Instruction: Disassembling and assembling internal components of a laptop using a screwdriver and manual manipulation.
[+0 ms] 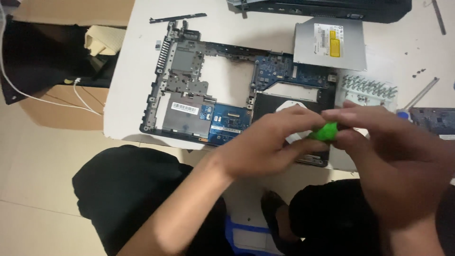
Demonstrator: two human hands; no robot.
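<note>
Both my hands meet over the right part of an opened laptop base [189, 90] that lies on a white table [137, 61]. Between the fingertips of my left hand [265, 142] and my right hand [379, 156] sits a small bright green object [326, 132], pinched from both sides. Its shape is mostly hidden by my fingers and by motion blur. The laptop base shows a blue circuit board [275, 68], grey metal plates and a black bay under my hands.
A silver optical drive [330, 45] lies at the back right. A white screwdriver-bit holder [367, 89] stands right of the laptop base, with a second circuit board [436, 121] at the far right. A black strip [177, 18] lies at the back. Cardboard box [57, 102] on the floor at left.
</note>
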